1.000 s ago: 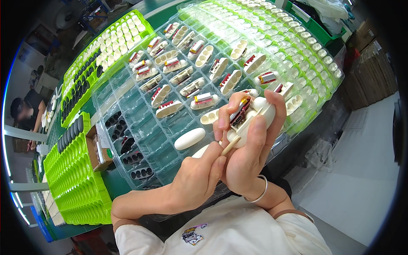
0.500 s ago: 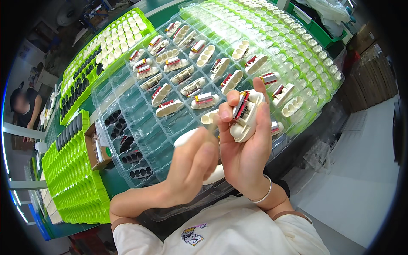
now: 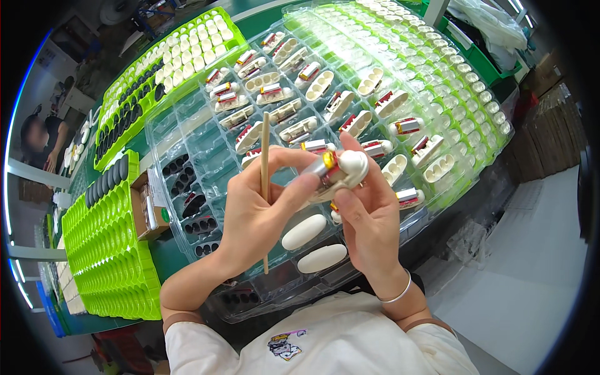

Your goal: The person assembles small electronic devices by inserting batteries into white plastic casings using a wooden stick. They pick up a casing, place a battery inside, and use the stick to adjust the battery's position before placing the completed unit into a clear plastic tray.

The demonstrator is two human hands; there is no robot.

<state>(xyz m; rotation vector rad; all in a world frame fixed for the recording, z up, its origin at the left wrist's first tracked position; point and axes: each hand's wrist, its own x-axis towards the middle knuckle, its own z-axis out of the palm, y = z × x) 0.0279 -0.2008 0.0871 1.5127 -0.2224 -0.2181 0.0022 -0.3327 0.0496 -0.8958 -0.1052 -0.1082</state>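
Note:
My right hand (image 3: 369, 219) grips a white oval shell (image 3: 344, 170) with a red and silver part in it, held above the clear plastic tray (image 3: 206, 134). My left hand (image 3: 259, 215) holds a thin wooden stick (image 3: 265, 162) upright between its fingers, and its thumb and forefinger touch the shell. Two white oval covers (image 3: 304, 231) lie on the tray just below my hands. Several more white shells with red and silver inserts (image 3: 272, 92) sit in the tray's pockets beyond.
Bright green trays (image 3: 106, 256) stand stacked at the left, another green tray with white and black pieces (image 3: 162, 62) at the far left. Black parts (image 3: 194, 206) fill near tray pockets. A small cardboard box (image 3: 147, 206) sits by them. A person (image 3: 40, 140) is at the far left.
My left hand rose from below the shell to grip it with the right hand. The stick swung from lying under the shell to standing upright.

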